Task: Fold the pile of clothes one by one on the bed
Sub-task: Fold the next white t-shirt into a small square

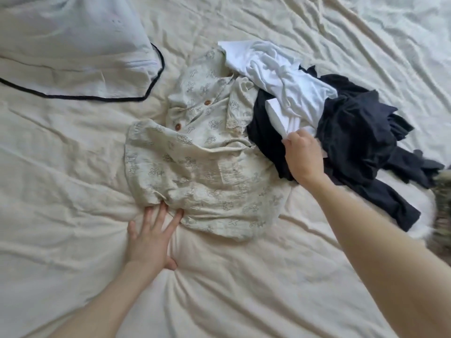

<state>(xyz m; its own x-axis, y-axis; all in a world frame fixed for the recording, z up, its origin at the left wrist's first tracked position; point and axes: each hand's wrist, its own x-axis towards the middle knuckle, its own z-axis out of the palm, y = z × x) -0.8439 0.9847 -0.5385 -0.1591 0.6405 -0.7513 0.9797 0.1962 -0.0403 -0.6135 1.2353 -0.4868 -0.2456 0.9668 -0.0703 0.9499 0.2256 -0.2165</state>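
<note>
Meanwhile, Both Hands Were at the Pile

Nearest the camera, the left hand (152,236) lay flat on the cream bed sheet (231,289), fingers spread and straight, its fingertips touching the bunched lower edge of the printed cream shirt (195,172). That shirt lay crumpled rather than folded, near the middle of the bed, with two brown buttons (178,126) showing along its front.

Further out and to the right, the right hand (305,154) reached over the dark navy garment (353,132). Its fingers were curled and pinched an edge of the white garment (280,76). The white garment lay draped across the top of the navy one and overlapped the upper right corner of the printed shirt. The navy cloth spread loosely toward the right side of the bed, one long piece trailing nearer the camera.

At the right edge, a blurred mottled object (443,191) showed; what it was could not be told.

Farthest away, at the upper left, a pale pillow (73,52) with dark piping rested on the wrinkled sheet, apart from the clothes.
</note>
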